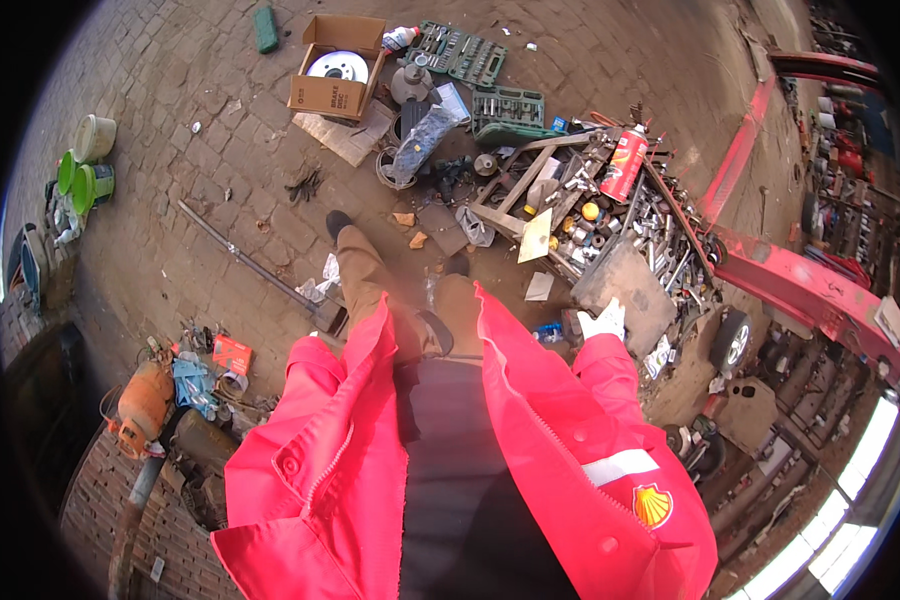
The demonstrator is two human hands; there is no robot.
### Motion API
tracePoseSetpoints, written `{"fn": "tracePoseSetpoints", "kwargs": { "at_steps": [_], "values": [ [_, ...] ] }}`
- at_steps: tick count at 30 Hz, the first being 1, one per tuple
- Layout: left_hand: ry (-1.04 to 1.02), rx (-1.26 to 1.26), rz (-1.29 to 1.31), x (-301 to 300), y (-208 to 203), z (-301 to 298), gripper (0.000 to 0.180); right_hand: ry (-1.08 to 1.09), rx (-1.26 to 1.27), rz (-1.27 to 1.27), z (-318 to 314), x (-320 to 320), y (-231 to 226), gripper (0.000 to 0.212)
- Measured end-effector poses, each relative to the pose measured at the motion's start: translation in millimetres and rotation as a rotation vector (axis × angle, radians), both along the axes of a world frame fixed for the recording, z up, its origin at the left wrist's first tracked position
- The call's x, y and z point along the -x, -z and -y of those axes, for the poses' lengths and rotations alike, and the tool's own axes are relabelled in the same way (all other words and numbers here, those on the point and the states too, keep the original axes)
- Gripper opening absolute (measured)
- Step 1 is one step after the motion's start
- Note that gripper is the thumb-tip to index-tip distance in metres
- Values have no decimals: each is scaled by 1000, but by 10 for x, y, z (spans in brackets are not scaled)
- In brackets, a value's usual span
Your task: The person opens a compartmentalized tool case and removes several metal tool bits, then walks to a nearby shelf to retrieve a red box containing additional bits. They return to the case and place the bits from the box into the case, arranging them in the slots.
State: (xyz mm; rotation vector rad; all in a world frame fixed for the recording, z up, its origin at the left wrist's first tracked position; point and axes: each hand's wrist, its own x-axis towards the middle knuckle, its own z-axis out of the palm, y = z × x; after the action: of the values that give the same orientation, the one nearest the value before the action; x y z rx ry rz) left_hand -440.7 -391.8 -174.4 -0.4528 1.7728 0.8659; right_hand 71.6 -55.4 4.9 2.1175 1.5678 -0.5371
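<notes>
My right hand, in a white glove, reaches out of a red sleeve on the right, its fingers apart and nothing seen in them. It is nearest to a flat, worn brownish board at the near edge of a wooden tray heaped with sockets, wrenches and bolts. A red spray can stands on that heap. On the left, the red sleeve ends near the foot of a long metal bar; my left hand does not show.
Ahead, an open cardboard box holds a brake disc, near green socket cases. A red lift arm crosses the right side. Buckets and an orange gas cylinder stand at left. A small wheel lies at right.
</notes>
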Motion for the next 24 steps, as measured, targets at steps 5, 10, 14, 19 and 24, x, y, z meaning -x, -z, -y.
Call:
{"fn": "tracePoseSetpoints", "kwargs": {
  "at_steps": [5,10,14,19,24],
  "values": [
    [30,27,-51,1457,-111,182,72,205,-352,51,309,915,-164,91],
    [-56,68,-121,2566,-326,742,74,-243,-648,-287,282,2364,-357,81],
    [-206,103,-148,2788,-519,1376,75,-351,-474,-450,54,3469,-339,73],
    [-492,182,-155,2409,-858,2191,76,-476,-461,-717,-257,4588,-84,64],
    [-780,215,-125,2067,-1047,2447,77,-618,-421,-809,-529,5671,-23,60]
  ]
}}
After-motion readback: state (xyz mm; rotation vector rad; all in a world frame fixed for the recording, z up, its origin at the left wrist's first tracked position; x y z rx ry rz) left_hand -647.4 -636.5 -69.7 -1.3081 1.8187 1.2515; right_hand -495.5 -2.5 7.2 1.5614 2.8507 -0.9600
